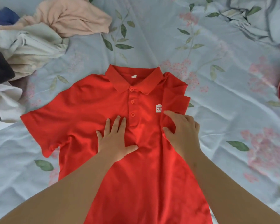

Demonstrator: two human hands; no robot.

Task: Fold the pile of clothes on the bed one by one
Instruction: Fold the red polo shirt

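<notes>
One red short-sleeved polo shirt (87,110) on floral bed (225,113): left hand (115,139) flat, pinning chest; right hand (183,131) pinches the folded-in side. Advise keeping that crease straight.

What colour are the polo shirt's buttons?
Red, matching the polo shirt; its three buttons show clearly in the head view.
</notes>
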